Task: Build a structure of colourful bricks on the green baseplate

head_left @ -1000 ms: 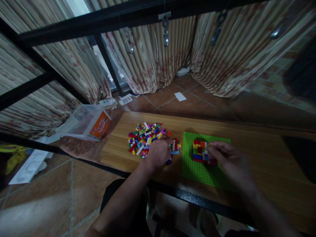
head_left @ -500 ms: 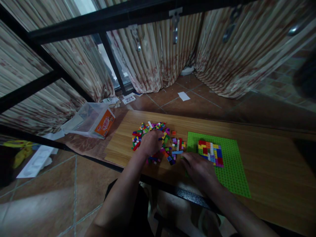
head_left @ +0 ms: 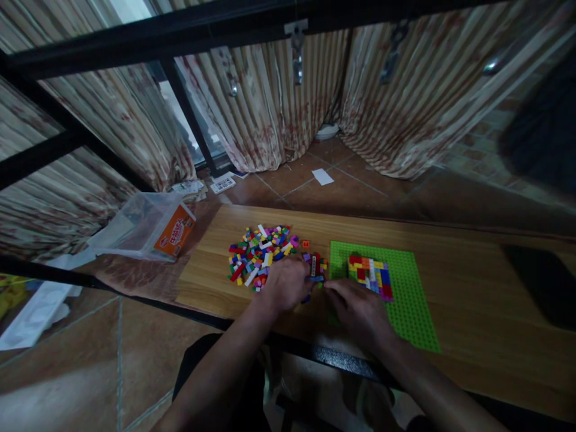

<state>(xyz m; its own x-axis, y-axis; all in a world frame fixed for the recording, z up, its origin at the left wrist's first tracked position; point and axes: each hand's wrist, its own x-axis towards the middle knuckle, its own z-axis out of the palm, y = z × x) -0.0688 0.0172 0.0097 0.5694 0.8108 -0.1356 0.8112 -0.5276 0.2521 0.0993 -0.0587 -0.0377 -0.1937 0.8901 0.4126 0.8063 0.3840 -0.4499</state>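
Observation:
A long light-blue toy brick (head_left: 316, 278) lies between my two hands, in front of a red and white brick group (head_left: 314, 264). My right hand (head_left: 360, 302) is closed in a pinch at the blue brick's right end, over the left edge of the green baseplate (head_left: 416, 306). My left hand (head_left: 288, 281) has curled fingers close to the brick's left end; what they hold is hidden. To its left spreads a pile of mixed toy bricks (head_left: 258, 252). A multicoloured block of joined bricks (head_left: 371, 276) sits on the baseplate.
The wooden table (head_left: 468, 288) has a black flat object (head_left: 540, 282) at its right. A single orange brick (head_left: 306, 244) lies beyond the pile. Left of the table stands a clear plastic box (head_left: 148, 225) with an orange label. A dark metal frame (head_left: 180, 45) crosses the view before striped curtains.
My left hand has moved from the pile rightward and nearer, up to the blue brick by my right hand. The view has shifted, showing more of the black object at right.

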